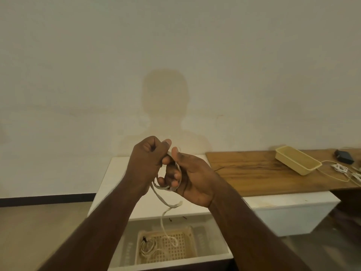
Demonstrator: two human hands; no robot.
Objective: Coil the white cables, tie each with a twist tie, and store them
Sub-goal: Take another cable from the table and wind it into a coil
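White cable (165, 208) — thin, soft, round — gripped by both hands, left hand (148, 159) and right hand (192, 177); one latticed plastic basket (168, 245) below.

A black box (344, 156) lies on the wooden table (254, 171) by the wall (175, 45).

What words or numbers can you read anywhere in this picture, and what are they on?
None can be read.
White drawer: faint grey marks on its floor beside the lattice basket, too blurred to tell whether they are letters.
Black box on the wooden table: no label shows.
Yellow tray: plain, no writing.
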